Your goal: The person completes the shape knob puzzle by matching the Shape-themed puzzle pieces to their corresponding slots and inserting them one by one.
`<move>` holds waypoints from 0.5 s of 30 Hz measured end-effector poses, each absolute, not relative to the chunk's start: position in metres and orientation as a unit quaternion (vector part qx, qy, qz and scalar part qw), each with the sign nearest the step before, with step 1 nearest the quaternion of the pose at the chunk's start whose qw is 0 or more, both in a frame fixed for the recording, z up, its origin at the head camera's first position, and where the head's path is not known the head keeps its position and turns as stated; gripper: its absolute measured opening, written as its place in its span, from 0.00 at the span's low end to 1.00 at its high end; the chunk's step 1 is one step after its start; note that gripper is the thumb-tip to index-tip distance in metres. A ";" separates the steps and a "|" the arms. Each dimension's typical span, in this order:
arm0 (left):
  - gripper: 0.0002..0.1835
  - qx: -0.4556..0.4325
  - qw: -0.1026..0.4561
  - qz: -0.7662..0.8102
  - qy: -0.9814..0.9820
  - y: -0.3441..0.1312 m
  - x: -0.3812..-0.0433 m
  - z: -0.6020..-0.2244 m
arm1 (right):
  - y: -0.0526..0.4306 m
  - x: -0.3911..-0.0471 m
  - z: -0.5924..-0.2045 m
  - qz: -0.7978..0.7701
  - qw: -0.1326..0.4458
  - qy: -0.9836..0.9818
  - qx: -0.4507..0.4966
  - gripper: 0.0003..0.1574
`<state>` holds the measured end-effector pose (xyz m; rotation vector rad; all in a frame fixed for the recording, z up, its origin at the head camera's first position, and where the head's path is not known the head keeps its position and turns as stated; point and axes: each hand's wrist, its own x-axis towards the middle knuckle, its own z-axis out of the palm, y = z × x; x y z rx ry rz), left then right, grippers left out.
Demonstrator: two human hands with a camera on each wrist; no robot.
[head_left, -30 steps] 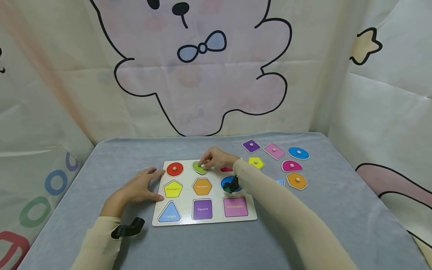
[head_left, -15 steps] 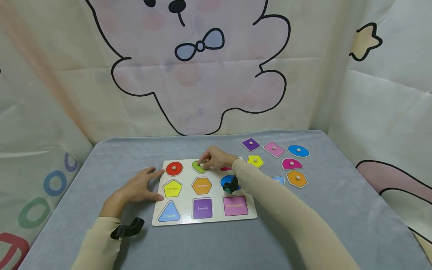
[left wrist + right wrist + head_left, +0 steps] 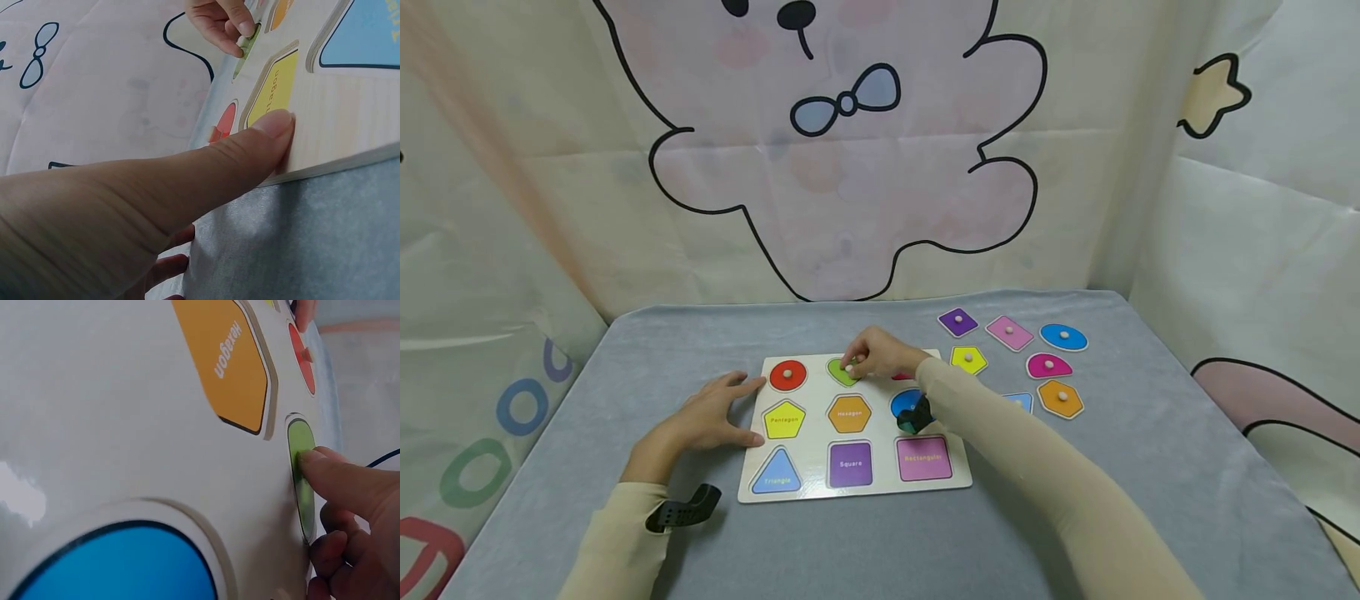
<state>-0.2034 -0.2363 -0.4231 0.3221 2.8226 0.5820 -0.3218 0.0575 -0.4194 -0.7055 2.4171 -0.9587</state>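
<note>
A white puzzle board (image 3: 883,433) lies on the table, with coloured shape slots and printed names. My right hand (image 3: 880,350) pinches the knob of a green puzzle piece (image 3: 838,375) at the board's top middle slot. In the right wrist view the green piece (image 3: 305,512) lies within its outline, thumb and fingertip at its knob. My left hand (image 3: 707,412) rests at the board's left edge, fingers spread; in the left wrist view the thumb (image 3: 231,147) lies on the board beside the yellow pentagon slot (image 3: 275,87). A red round piece (image 3: 780,381) with a knob sits at the top left.
Loose knobbed pieces lie right of the board: purple (image 3: 957,322), pink (image 3: 1009,333), blue oval (image 3: 1063,337), yellow (image 3: 968,359), magenta (image 3: 1048,366) and orange (image 3: 1060,399). A light blue piece (image 3: 1021,401) is partly behind the right sleeve. A printed cloth (image 3: 850,208) hangs behind the table.
</note>
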 end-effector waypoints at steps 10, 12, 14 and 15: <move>0.54 0.101 0.123 0.201 0.966 -0.235 -0.202 -0.422 | 0.061 -0.322 -0.418 -0.367 0.246 0.864 -0.244 0.19; 0.54 0.099 0.124 0.202 0.966 -0.235 -0.202 -0.423 | 0.062 -0.322 -0.417 -0.364 0.245 0.864 -0.246 0.20; 0.54 0.095 0.125 0.204 0.966 -0.235 -0.203 -0.424 | 0.064 -0.323 -0.416 -0.360 0.241 0.865 -0.251 0.21; 0.54 0.094 0.126 0.204 0.966 -0.235 -0.203 -0.424 | 0.065 -0.323 -0.416 -0.360 0.239 0.865 -0.254 0.21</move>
